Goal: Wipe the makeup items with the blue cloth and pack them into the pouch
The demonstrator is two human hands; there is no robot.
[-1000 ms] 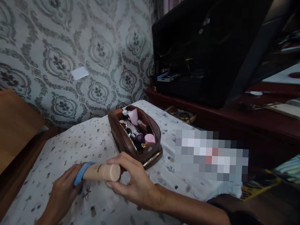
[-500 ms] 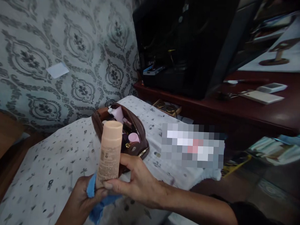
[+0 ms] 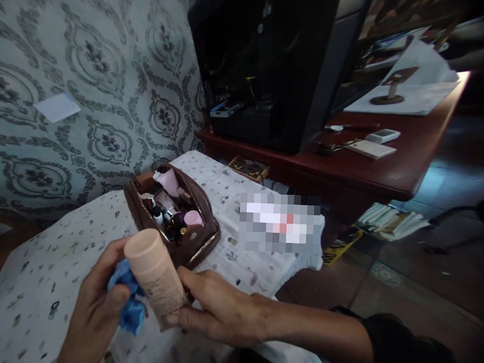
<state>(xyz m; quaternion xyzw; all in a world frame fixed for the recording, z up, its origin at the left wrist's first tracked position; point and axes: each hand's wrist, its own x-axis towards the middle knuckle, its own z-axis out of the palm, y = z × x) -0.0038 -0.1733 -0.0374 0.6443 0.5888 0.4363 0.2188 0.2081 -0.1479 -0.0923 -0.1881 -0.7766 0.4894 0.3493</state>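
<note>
A peach-coloured cosmetic tube (image 3: 156,277) with small print leans to the left, its capped end up. My right hand (image 3: 220,306) is closed on its lower part, thumb in front. Against the tube's left side, my left hand (image 3: 98,295) is closed on a crumpled blue cloth (image 3: 129,299). Just beyond the hands, a brown toiletry bag (image 3: 203,244) lies unzipped. Inside it are a pink tube (image 3: 168,182), a pink round lid (image 3: 193,218) and several small bottles.
The bag rests on a white patterned cloth (image 3: 82,244). Behind it are a small open box (image 3: 248,168) and a dark red desk (image 3: 382,177) bearing a big black screen (image 3: 263,70). A blurred-out item (image 3: 278,223) lies right of the bag. Papers (image 3: 392,220) are stacked lower right.
The tube has tilted from nearly upright to leaning left. My left hand has shifted from the tube's base up along its side, with the blue cloth. The view has turned right.
</note>
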